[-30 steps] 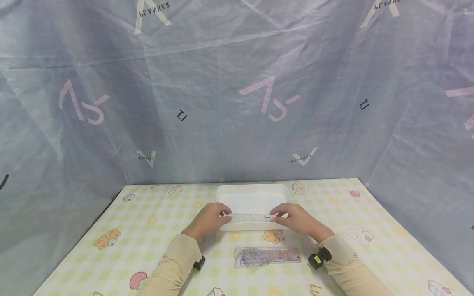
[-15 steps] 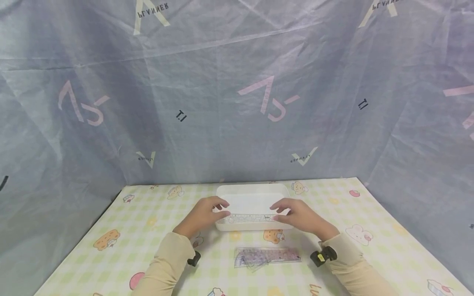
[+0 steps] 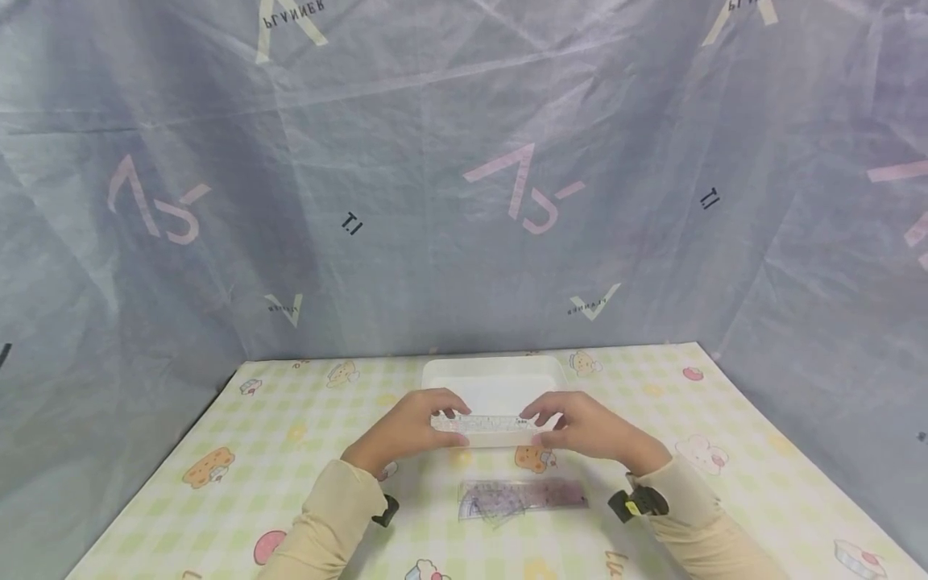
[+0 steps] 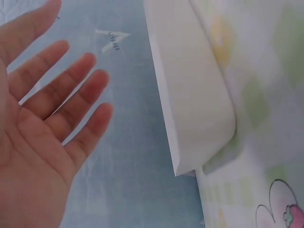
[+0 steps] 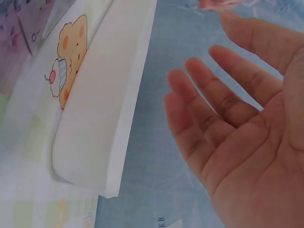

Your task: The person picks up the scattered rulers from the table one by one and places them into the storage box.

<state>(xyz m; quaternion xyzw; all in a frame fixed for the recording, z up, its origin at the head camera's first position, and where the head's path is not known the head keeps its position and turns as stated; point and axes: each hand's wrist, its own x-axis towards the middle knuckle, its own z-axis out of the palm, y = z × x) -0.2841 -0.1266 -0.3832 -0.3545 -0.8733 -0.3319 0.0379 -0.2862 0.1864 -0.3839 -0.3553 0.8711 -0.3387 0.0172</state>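
A clear ruler point(image 3: 480, 421) lies lengthwise in the front part of a white tray point(image 3: 495, 377). My left hand point(image 3: 416, 425) hovers at its left end and my right hand point(image 3: 583, 425) at its right end, thumbs below and fingers above. Neither hand grips it. The left wrist view shows the left hand point(image 4: 45, 123) spread flat with straight fingers and nothing in it, beside the tray's corner point(image 4: 190, 99). In the right wrist view the right hand point(image 5: 237, 128) is equally spread and holds nothing, next to the tray's wall point(image 5: 102, 114).
A set of purple see-through rulers point(image 3: 522, 496) lies on the table just in front of the tray, between my forearms. The checked cartoon tablecloth point(image 3: 239, 451) covers the table. A grey-blue printed sheet point(image 3: 464, 201) closes off the back and both sides.
Both hands pinched the ruler's ends a second ago. They have let go and spread their fingers, and the ruler now lies in the tray.
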